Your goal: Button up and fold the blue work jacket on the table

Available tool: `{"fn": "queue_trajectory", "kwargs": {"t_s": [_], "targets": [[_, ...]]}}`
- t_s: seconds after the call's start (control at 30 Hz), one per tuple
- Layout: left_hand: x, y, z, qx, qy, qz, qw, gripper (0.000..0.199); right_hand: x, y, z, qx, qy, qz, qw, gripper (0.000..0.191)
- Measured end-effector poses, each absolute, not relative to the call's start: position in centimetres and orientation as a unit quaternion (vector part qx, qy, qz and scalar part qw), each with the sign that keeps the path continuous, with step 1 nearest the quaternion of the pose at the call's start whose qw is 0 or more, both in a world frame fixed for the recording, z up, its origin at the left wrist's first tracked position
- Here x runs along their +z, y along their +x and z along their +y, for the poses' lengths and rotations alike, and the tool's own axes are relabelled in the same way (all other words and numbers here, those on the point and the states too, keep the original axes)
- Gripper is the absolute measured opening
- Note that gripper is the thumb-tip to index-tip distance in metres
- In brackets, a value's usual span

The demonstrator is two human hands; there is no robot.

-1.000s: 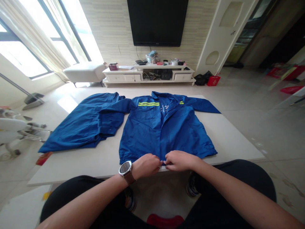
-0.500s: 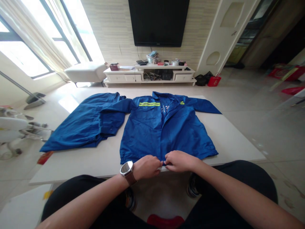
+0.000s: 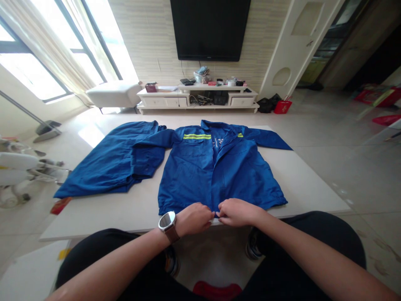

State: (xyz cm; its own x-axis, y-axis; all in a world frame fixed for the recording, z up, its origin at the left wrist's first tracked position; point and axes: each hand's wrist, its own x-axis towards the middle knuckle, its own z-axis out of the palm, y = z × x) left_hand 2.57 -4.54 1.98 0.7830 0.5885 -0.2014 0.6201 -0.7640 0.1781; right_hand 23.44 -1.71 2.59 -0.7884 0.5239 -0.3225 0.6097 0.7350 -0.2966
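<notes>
left hand [image 3: 196,219] and right hand [image 3: 238,212] pinch the blue jacket [image 3: 188,179] low in front, apparently joining its edges, which likely needs steady alignment next.

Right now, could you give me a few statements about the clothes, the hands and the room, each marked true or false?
1. The blue jacket lies on the white table. True.
2. The left hand is at the jacket's collar. False: it is at the bottom hem, close beside the right hand.
3. A watch is on the left wrist. True.
4. The jacket's front is closed right up to the collar. False: it gapes open below the collar.
5. A second blue garment lies left of the jacket. True.
6. The television shows a bright picture. False: its screen is dark.
</notes>
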Motion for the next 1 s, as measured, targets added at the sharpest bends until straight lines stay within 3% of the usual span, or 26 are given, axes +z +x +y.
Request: {"fn": "queue_trajectory", "kwargs": {"t_s": [1.0], "targets": [[1.75,2.3,-4.64,-0.085,0.931,0.33,0.132,0.02,1.93,23.29,-1.99,-0.176,0.304,0.934,0.064,0.031]]}}
